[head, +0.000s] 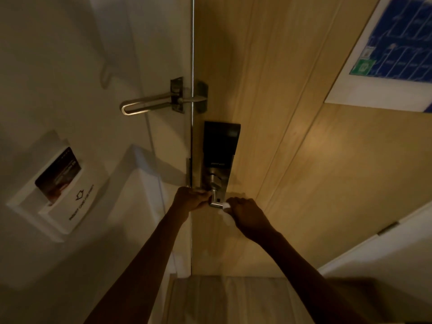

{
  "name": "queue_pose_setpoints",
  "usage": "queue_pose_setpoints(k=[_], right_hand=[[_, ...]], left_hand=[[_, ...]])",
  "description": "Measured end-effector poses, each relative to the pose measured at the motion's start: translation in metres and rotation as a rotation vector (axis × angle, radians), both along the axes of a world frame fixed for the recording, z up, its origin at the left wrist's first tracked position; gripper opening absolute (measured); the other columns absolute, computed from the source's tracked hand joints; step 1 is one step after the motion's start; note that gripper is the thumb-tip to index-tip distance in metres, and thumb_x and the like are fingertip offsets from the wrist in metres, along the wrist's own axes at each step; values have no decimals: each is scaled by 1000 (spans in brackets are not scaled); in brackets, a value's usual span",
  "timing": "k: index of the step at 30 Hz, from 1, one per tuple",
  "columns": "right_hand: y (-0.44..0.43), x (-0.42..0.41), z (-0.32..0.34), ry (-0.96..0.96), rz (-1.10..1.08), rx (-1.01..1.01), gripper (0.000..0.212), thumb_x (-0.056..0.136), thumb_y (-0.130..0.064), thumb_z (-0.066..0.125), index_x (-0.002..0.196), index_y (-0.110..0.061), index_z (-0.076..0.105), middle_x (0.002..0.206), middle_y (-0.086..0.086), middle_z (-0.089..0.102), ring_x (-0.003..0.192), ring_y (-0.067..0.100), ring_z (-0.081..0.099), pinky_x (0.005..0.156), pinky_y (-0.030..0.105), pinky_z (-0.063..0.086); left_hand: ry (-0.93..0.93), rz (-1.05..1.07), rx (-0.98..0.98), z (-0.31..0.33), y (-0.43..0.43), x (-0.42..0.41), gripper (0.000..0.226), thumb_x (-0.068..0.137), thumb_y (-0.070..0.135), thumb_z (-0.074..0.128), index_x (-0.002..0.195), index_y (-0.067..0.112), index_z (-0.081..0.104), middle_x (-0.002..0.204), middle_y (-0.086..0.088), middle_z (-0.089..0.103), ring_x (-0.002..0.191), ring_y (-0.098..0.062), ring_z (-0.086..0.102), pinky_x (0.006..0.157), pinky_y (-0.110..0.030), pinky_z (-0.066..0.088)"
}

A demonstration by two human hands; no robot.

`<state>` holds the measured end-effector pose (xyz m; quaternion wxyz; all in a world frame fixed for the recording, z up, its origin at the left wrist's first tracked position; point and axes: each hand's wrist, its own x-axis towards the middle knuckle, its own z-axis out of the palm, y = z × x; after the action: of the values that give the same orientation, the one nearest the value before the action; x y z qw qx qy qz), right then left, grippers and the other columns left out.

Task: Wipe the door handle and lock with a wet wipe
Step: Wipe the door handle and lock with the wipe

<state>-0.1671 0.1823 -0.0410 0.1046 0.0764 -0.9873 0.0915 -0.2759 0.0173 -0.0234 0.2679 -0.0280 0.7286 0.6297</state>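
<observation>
A black and silver electronic lock (pixel 219 150) is mounted on the wooden door (pixel 315 171), with a metal lever handle (pixel 216 203) at its lower end. My left hand (pixel 190 199) grips the handle near its base. My right hand (pixel 247 216) is closed on a white wet wipe (pixel 226 210) and presses it against the free end of the handle. Much of the wipe is hidden inside my fist.
A metal swing-bar door guard (pixel 149 104) spans the frame above the lock. On the white wall at left, a key-card holder (pixel 58 185) carries a dark card. A blue evacuation plan (pixel 397 43) hangs on the door at upper right.
</observation>
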Motion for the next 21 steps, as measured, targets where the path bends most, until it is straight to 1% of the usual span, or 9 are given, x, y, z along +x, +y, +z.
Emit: queue_pose_setpoints(k=[2,4,7,9,11,13,17,19,21], right_hand=[[7,2,0,24,-3,32,17,98,-20,51,104,-10,63,96,12,66,83,30,62,76,40,46],[-9,-2,3,38,-46,-33,15,97,-19,53,101,-9,64,91,11,68,81,27,65,77,39,50],[-41,-9,-1,122,-158,-169,13,94,-21,59,96,-10,66,82,8,71,75,20,67,76,35,54],[-48,-9,-5,190,-217,-227,20,95,-29,57,90,-12,67,77,5,69,70,17,65,74,30,49],[-45,-8,-6,123,-268,-303,34,97,-42,47,95,-14,67,84,3,70,77,16,63,79,32,48],[-41,-5,-5,108,-251,-333,43,97,-48,39,99,-16,68,88,1,71,80,14,64,79,33,50],[-46,-3,0,292,-259,-513,24,98,-28,52,85,-20,70,64,-15,61,58,-4,56,59,18,48],[-46,-6,5,371,-386,-606,21,96,-22,57,80,-21,70,59,-17,56,52,-5,52,52,14,41],[-48,-11,11,440,-490,-661,22,96,-24,57,81,-19,72,62,-10,64,53,-1,56,49,14,42]], left_hand=[[64,49,-6,2,-9,0,22,76,4,80,92,-9,72,103,-29,72,101,-42,70,96,-52,54],[325,131,-118,0,-20,-4,20,76,9,81,86,-7,74,91,-26,75,91,-39,73,90,-49,58],[779,179,-246,2,-30,0,22,76,19,83,83,0,78,80,-15,78,72,-19,74,74,-21,58],[823,152,-165,7,-23,7,20,78,18,81,87,0,78,80,-13,78,70,-16,74,68,-17,57],[871,132,-161,6,-11,12,16,83,17,77,83,1,78,70,-12,76,63,-20,73,62,-32,60],[934,133,-197,6,-4,15,18,88,18,71,79,4,77,62,-9,73,56,-16,69,56,-35,58],[957,119,-103,8,-10,15,17,87,16,72,100,6,76,83,2,77,73,6,70,66,-6,53],[969,107,-31,15,-12,11,20,87,15,73,103,5,75,87,5,75,79,14,68,70,-4,52],[975,106,-34,24,-12,8,19,85,19,75,99,6,77,83,0,77,75,6,71,67,-8,55]])
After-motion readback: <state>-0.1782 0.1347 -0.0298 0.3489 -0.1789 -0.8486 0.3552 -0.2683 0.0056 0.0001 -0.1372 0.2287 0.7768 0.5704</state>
